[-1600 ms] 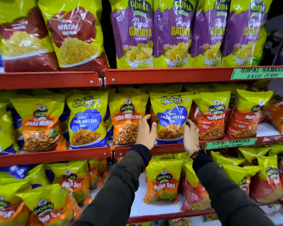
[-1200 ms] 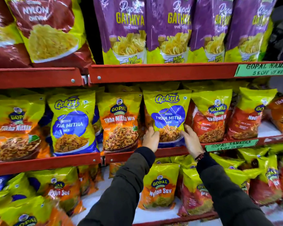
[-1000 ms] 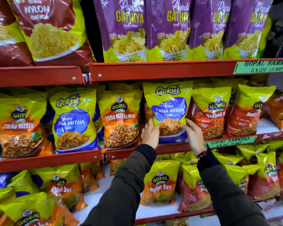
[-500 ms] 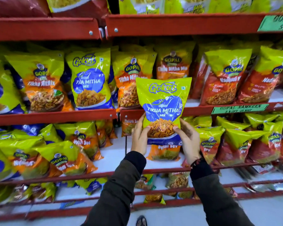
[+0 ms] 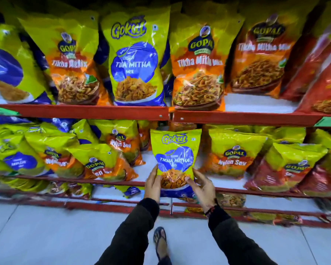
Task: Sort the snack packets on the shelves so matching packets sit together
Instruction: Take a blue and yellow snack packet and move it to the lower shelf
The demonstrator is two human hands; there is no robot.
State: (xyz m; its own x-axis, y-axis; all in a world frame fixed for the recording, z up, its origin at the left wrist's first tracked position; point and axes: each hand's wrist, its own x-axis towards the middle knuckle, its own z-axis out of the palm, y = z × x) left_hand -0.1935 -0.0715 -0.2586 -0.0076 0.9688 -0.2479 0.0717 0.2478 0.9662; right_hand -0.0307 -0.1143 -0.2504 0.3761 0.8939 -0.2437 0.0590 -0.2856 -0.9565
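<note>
Yellow-green and blue, the Gokul packet is now sitting lower than before, off the red shelf edge and below it. The left hand and right hand are clamping its bottom corners. Gopal Nylon Sev packets are crowding behind; a matching Gokul bag is standing above that edge.

Gokul packet upright between left hand and right hand, in front of lower shelf, Nylon Sev packet just right, second Gokul packet on upper shelf between two Tikha Mitha packets.
</note>
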